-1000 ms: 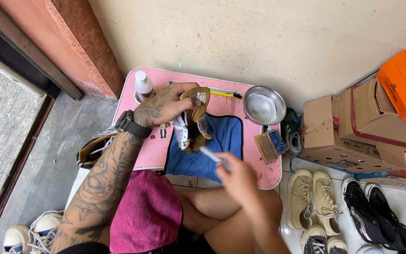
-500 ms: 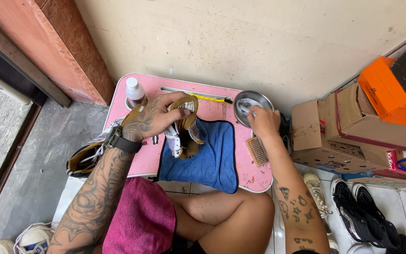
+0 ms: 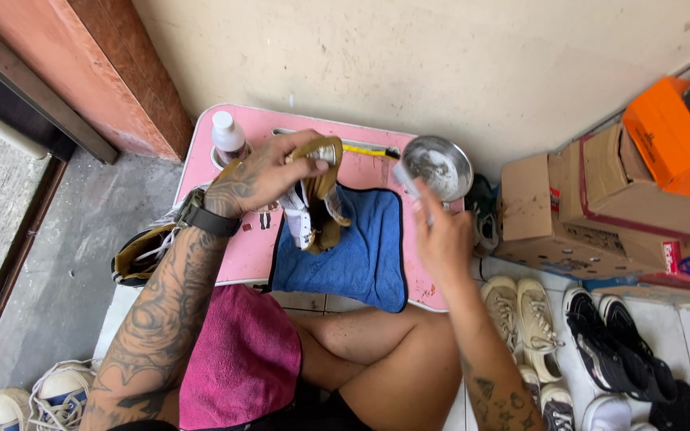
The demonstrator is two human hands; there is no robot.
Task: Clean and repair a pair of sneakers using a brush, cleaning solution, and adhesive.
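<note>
Gripping a tan and white shoe (image 3: 313,203) from above, the left hand (image 3: 261,172) is holding it tilted over the blue cloth (image 3: 361,255), which is lying across the near edge of the pink surface (image 3: 237,247). The fingers are wrapping around the shoe's upper, closed firmly on it. The right hand (image 3: 443,239) is closing on a small white brush (image 3: 407,182), apparently a toothbrush, though motion blur is making this hard to confirm; its tip is hovering just beside the metal bowl (image 3: 439,164) at the far right corner. A white bottle (image 3: 228,137) is standing at the far left corner, and a yellow pencil-like tool (image 3: 365,150) is lying along the far edge.

Judged from this layout, the step in hand is cleaning the shoe, with the brush passing between bowl and shoe. The next move is likely calling for bringing the bristles onto the shoe while the left hand is steadying it over the cloth.
</note>
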